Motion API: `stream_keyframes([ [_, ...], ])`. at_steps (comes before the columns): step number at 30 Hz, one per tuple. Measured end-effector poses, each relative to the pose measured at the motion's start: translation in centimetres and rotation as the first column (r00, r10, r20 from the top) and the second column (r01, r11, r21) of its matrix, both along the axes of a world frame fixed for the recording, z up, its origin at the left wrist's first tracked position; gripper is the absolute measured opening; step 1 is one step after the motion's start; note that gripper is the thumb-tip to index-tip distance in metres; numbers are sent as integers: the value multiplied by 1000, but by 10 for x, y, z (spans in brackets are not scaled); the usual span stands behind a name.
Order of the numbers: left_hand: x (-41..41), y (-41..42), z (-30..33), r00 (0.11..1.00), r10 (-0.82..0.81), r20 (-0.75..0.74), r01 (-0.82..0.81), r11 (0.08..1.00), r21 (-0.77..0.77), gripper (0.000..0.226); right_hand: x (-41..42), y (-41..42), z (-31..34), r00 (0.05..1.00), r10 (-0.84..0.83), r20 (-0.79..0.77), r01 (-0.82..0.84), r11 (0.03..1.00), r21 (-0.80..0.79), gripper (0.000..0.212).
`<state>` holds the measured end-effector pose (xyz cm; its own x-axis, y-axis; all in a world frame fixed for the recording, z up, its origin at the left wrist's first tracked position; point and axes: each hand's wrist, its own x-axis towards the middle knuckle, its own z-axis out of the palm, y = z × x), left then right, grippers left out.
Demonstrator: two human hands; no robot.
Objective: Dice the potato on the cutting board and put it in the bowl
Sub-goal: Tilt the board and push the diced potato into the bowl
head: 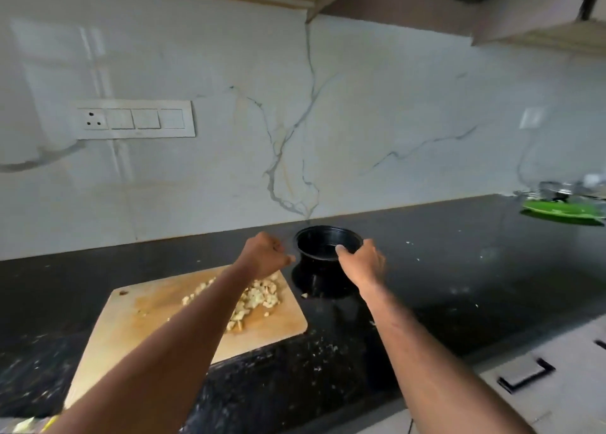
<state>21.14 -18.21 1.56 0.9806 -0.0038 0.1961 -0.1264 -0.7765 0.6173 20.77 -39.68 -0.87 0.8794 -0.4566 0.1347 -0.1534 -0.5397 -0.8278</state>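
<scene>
The right hand's grip (362, 263) pinches the bowl (328, 241) rim; diced potato (259, 297) lies left of the bowl, under the curled, seemingly empty left hand (265, 253).

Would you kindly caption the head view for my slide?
Right hand grips the black bowl while diced potato waits on the cutting board.

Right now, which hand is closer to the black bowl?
The right hand: it grips the bowl at its near rim. The left hand is curled just left of the bowl, over the cutting board's far corner.
</scene>
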Motion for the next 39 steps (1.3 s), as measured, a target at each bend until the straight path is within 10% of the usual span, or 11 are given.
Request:
stream_keyframes([
  [10,18,-4,-5,999,-19,28,19,1000,-18,22,18,-8,3,999,-23,-23,30,918,395,5],
  [24,-18,-46,-8,979,-183,-90,201,941,272,56,-46,-35,-2,999,43,-19,-34,928,370,28],
  [39,-53,5,1,982,-154,111,143,984,105,30,-84,-60,-6,998,53,-25,-38,907,419,8],
])
